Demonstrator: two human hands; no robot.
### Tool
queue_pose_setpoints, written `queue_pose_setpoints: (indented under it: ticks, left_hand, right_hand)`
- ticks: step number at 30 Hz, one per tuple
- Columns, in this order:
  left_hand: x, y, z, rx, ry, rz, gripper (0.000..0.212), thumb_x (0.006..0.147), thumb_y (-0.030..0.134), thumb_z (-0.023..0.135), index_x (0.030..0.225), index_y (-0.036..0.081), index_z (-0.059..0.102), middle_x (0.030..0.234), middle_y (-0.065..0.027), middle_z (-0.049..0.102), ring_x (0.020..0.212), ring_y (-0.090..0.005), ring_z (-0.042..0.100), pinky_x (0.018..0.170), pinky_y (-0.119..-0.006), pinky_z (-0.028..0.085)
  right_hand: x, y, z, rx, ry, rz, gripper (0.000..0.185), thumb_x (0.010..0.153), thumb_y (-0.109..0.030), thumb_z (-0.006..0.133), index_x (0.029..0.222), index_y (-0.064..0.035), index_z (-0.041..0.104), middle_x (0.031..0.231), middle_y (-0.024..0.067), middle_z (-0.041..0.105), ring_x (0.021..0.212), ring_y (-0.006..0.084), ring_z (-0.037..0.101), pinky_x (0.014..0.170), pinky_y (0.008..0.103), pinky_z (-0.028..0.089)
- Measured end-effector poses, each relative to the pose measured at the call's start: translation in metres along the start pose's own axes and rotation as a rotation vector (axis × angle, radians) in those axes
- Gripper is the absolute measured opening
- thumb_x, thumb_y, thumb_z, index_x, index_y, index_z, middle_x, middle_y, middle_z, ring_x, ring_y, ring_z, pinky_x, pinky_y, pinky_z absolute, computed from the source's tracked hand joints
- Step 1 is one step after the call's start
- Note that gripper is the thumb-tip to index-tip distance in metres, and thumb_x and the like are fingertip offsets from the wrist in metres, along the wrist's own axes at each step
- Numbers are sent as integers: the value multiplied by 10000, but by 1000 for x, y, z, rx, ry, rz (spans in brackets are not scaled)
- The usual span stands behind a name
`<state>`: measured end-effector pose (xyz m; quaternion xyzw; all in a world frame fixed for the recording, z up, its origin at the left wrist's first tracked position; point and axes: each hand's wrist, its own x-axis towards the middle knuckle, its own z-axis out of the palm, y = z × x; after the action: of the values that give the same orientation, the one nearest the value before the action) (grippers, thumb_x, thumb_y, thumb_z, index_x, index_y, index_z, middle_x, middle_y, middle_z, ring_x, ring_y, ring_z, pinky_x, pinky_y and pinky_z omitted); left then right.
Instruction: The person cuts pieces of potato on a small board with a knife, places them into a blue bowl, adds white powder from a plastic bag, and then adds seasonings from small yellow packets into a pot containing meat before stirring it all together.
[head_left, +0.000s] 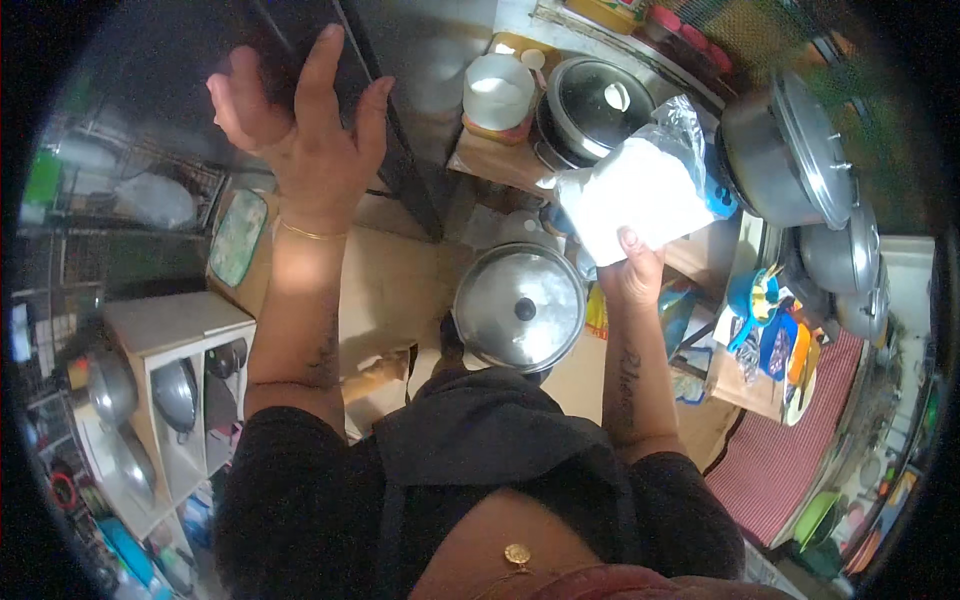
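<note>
My left hand (315, 142) is raised at the upper left, its fingers apart and nothing in them. Behind it stands a tall dark panel (300, 45) with a straight edge; I cannot tell whether the fingertips touch it. On the other side, my right hand (636, 274) grips the lower edge of a white package in clear plastic (637, 195), with the thumb on top. Bright light washes out the package's surface, so its contents cannot be made out. Low between my arms sits a round metal pot lid (502, 292) with a dark knob.
Beyond the package, a pot with a dark lid (592, 105) and a translucent container (499, 90) stand on a wooden surface. Large lidded metal pots (772, 157) line the right. A blue plastic cup (750, 296) stands below them. At left is a white shelf (180, 322) holding metal cookware.
</note>
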<state>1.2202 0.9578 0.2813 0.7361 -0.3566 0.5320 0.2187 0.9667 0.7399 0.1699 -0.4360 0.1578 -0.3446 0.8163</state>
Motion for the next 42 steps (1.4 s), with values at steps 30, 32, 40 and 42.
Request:
queue_pose_setpoints:
  ticks: [30, 32, 40, 42]
  left_hand:
    - [-35, -39, 32, -134, 83, 142, 131, 841, 237, 658, 940, 208, 738, 1554, -206, 66, 1377, -539, -29, 1053, -674, 35]
    - [-39, -44, 35, -184, 98, 119, 62, 860, 227, 644, 890, 196, 689, 1383, -157, 118, 1231, -452, 34, 957, -584, 90]
    - [-41, -36, 12, -986, -837, -1250, 267, 940, 185, 589, 693, 145, 493, 699, 41, 325, 647, -104, 285, 574, -227, 313]
    - [-14, -28, 9, -1265, -835, -1926, 318, 942, 187, 594, 655, 138, 465, 608, 67, 355, 569, -58, 320, 526, -185, 345]
  right_hand:
    - [204, 40, 74, -79, 43, 381, 424, 766, -259, 747, 1129, -103, 595, 1016, 54, 655, 847, 219, 647, 525, 404, 521]
    - [243, 57, 70, -106, 66, 467, 460, 749, -291, 767, 1142, -131, 588, 1019, 47, 658, 863, 239, 652, 556, 429, 521]
    - [353, 115, 61, -234, 83, 797, 406, 761, -382, 741, 1101, -192, 627, 1007, 1, 675, 900, 221, 640, 623, 404, 509]
    - [383, 135, 44, -249, 51, 826, 379, 790, -390, 707, 1104, -191, 628, 1013, 6, 676, 889, 236, 645, 566, 385, 512]
